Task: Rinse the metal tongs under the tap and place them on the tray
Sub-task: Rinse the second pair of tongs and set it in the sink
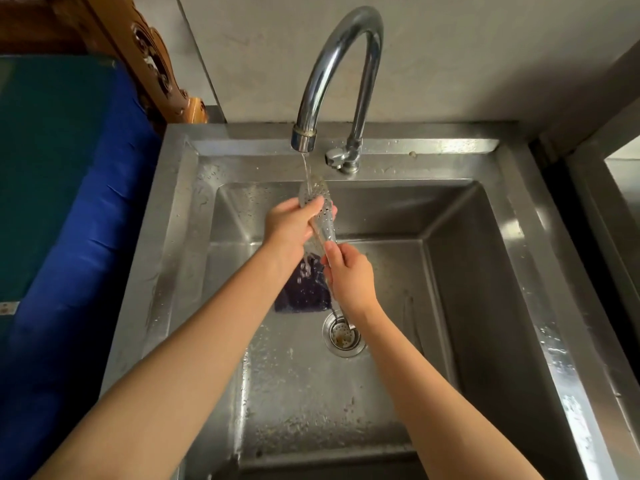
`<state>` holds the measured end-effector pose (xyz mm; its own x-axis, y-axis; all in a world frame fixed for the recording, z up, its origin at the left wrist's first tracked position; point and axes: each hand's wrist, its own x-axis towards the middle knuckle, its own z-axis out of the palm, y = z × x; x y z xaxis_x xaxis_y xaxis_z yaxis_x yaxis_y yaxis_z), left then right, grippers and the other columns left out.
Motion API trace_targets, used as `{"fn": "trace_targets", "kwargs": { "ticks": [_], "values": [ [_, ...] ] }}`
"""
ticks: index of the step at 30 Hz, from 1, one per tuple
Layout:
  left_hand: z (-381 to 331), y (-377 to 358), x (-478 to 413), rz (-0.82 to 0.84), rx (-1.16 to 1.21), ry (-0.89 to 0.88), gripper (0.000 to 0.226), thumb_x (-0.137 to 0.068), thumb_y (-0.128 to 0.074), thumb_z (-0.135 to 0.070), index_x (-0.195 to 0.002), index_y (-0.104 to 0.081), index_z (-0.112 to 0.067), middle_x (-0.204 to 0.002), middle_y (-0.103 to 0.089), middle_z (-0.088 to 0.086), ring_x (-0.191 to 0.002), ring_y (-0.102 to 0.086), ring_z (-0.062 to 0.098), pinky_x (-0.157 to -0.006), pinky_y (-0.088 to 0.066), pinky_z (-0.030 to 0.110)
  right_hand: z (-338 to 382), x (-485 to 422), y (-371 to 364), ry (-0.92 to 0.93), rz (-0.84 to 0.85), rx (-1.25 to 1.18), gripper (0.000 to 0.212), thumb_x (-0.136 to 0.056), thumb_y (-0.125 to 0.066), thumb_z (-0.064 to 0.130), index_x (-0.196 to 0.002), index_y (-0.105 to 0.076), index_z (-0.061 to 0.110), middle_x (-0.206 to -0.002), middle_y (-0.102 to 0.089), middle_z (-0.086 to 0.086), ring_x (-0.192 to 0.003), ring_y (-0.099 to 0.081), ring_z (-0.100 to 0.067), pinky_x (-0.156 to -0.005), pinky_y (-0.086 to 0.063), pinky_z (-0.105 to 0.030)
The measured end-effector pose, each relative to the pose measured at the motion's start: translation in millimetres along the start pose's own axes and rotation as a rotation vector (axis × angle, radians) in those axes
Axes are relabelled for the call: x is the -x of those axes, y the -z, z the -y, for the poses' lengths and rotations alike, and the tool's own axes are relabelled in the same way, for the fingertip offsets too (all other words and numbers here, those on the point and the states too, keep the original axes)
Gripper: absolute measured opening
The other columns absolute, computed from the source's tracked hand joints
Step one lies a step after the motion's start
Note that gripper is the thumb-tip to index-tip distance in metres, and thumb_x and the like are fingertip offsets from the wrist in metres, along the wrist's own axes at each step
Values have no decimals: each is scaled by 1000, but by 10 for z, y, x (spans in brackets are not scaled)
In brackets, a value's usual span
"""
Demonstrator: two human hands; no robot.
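The metal tongs [323, 216], perforated at the head, stand nearly upright over the sink basin, their head under a thin stream from the curved chrome tap [341, 74]. My left hand [291, 225] wraps its fingers around the upper perforated part. My right hand [351, 278] grips the handle lower down, and the handle's end sticks out below it near the drain. No tray is in view.
A steel sink [519, 233] fills the middle, with a round drain strainer [344, 336] and a dark purple cloth-like item [304, 292] on its floor. A blue and green covered surface [62, 188] lies left. Another steel edge [609, 188] runs along the right.
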<state>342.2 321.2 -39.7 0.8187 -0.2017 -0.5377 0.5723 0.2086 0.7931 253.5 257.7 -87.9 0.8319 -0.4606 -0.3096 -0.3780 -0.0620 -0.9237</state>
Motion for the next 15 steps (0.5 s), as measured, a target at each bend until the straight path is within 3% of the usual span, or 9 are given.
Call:
{"fn": "trace_targets", "kwargs": {
  "ticks": [5,8,12,15],
  "values": [
    [-136,-59,-120,-104,137,-29,16,-87,-61,-5,-102,-63,-2,-84,-71,10,-76,-70,21,-72,-59,31,13,42,-73,10,2,41,36,-96,-45,32,-63,-50,17,-52,-48,8,-43,-38,-5,-48,-32,-23],
    [107,-103,95,-5,53,-12,5,-87,-60,-1,-91,-60,-3,-87,-68,13,-79,-68,22,-76,-58,29,78,2,-65,3,-7,28,38,-97,-44,34,-67,-50,11,-57,-49,1,-54,-40,-16,-55,-34,-30],
    [-38,-39,38,7,24,-17,7,-87,-62,-7,-92,-61,-2,-88,-72,14,-80,-72,24,-74,-59,33,160,-7,-49,27,18,54,37,-96,-44,34,-69,-52,10,-58,-52,5,-52,-43,-12,-56,-36,-28],
    [-338,-63,-154,-66,208,-44,5,-87,-62,-7,-87,-64,-2,-78,-74,10,-74,-73,21,-66,-59,30,135,63,-50,25,49,50,36,-96,-45,31,-71,-53,7,-57,-51,3,-53,-43,-16,-54,-36,-30]
  ]
}}
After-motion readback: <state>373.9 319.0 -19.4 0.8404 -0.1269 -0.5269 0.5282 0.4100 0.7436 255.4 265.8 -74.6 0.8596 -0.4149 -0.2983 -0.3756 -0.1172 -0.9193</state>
